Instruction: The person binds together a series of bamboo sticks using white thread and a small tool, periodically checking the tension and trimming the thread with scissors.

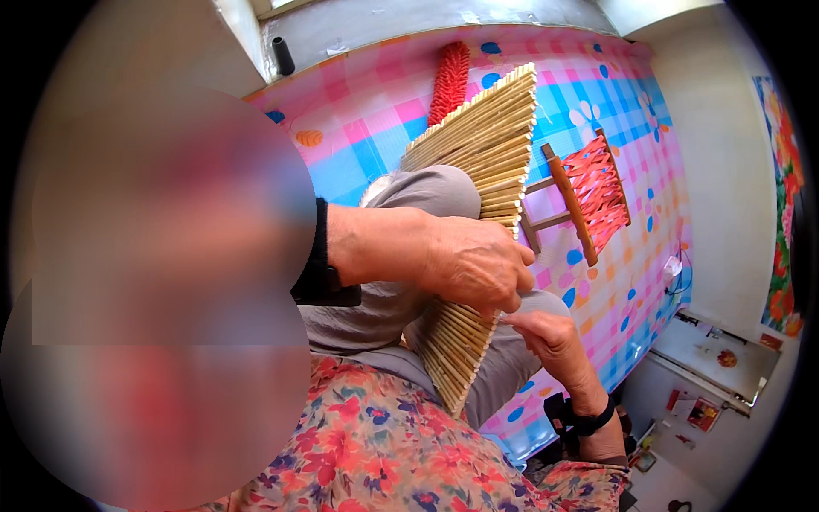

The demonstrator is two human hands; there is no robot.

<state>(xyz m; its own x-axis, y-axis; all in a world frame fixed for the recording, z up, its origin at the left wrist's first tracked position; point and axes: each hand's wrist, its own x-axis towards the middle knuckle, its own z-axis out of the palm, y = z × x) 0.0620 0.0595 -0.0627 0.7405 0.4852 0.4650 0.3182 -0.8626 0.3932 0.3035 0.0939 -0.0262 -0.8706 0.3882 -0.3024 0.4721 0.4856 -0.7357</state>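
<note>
A mat of pale yellow plant stalks (pixel 482 141) laid side by side stands across my lap, its cut ends forming a slanting edge. My left hand (pixel 469 260) lies over the mat near that edge, fingers curled and closed; what they hold is hidden. Just below it, my right hand (pixel 553 337) reaches in from the right. Its fingertips are pinched at the mat's edge, close to the left hand's fingers. My legs, in grey trousers (pixel 435 192), are folded under and around the mat.
A pink-and-blue checked sheet (pixel 589 286) spreads beneath me. Right of the mat lies a small wooden stool (pixel 570 200) with red woven strapping. Beyond the mat is a red textured strip (pixel 450 81). A dark cylinder (pixel 282 55) stands by the window ledge. A cable (pixel 680 277) lies near the right edge.
</note>
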